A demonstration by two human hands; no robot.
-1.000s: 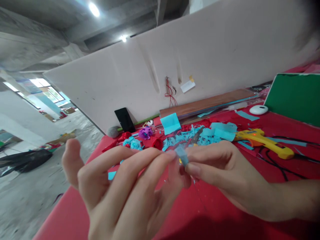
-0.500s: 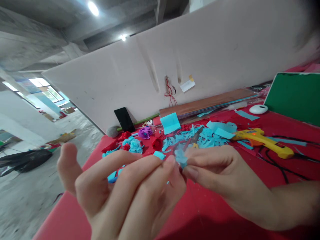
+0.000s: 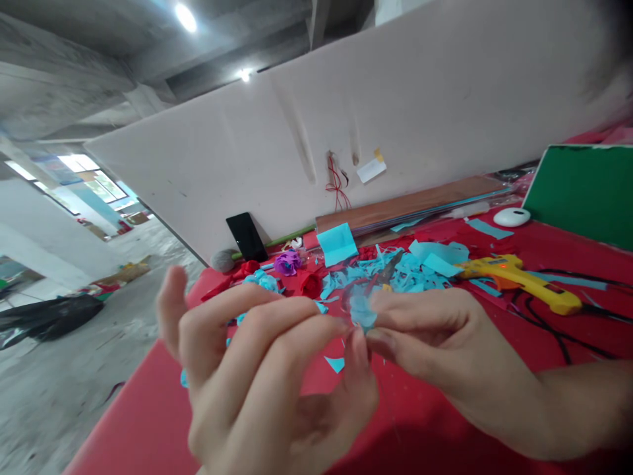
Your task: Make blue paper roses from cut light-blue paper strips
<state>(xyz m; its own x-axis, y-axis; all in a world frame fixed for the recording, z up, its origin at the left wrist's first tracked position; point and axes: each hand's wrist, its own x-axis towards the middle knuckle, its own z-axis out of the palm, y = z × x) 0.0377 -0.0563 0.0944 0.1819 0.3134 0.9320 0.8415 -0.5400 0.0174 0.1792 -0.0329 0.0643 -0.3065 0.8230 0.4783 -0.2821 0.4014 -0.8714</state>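
Note:
A small light-blue crepe paper flower (image 3: 362, 311) is held up above the red table, its layers slightly blurred. My right hand (image 3: 445, 356) pinches its base between thumb and forefinger. On the other side, my left hand (image 3: 277, 369) has its thumb and forefinger tips closed at the flower's lower edge, while its remaining fingers are bent and spread. Behind the flower lie blue paper scraps (image 3: 415, 274) and scissors (image 3: 388, 269), partly hidden by the paper and fingers.
A yellow glue gun (image 3: 524, 284) with a black cord lies at right, near a white oval case (image 3: 511, 216) and a green board (image 3: 583, 194). Finished-looking purple (image 3: 287, 262) and red paper flowers (image 3: 310, 284) sit behind my left hand. A black phone (image 3: 246, 237) leans on the partition.
My left hand has shifted right and turned, with its thumb lower and farther from the fingers. The flower has moved slightly right; a blue scrap on the table is now uncovered below it.

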